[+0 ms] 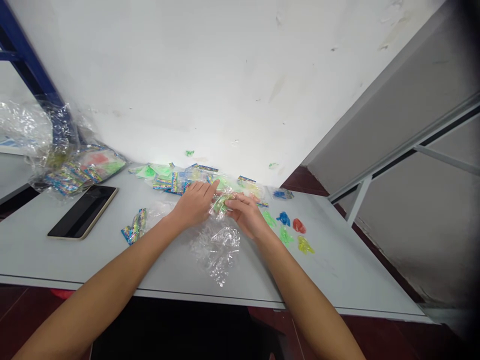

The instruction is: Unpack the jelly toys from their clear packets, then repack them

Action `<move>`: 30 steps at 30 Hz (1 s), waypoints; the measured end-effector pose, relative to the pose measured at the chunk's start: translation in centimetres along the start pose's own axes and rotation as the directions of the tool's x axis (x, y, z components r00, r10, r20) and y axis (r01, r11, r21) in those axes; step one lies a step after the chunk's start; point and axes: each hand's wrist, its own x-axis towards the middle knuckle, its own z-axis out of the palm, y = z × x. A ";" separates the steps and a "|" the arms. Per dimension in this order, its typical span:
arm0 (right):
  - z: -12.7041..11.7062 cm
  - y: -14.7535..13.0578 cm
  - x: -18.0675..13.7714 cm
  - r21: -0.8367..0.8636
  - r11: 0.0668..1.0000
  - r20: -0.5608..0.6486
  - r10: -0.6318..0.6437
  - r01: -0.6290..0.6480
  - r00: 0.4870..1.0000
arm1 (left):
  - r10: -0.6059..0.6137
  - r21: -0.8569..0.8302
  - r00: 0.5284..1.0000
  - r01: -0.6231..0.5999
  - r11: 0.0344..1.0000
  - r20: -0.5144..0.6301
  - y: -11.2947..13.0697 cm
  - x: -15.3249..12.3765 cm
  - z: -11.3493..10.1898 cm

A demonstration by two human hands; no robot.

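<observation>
Between my hands is a small clear plastic bag point(220, 205) with something yellow-green in it. My left hand point(195, 204) has its fingers closed on the bag's left side. From the right, my right hand point(246, 214) pinches it between thumb and fingers. Just below, a crumpled clear plastic wrapper point(219, 245) spreads over the table; whether it joins the held bag is unclear. Right of my right hand lie small soft rubbery pieces: a blue one point(284, 218), a red one point(299, 225), a yellow one point(305, 245) and green ones point(285, 236).
Packets with colourful printed headers point(168, 182) line the white wall point(225, 90) behind my hands. More packets point(75, 175) and a large clear bag point(30, 125) lie at the left, near a phone point(83, 212). The grey table's point(180, 285) front edge runs below my forearms.
</observation>
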 end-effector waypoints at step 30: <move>0.2 -0.9 -0.4 -0.405 0.912 -0.276 -0.188 0.063 0.943 | -0.131 0.028 0.991 0.131 0.991 0.006 0.5 -0.1 0.7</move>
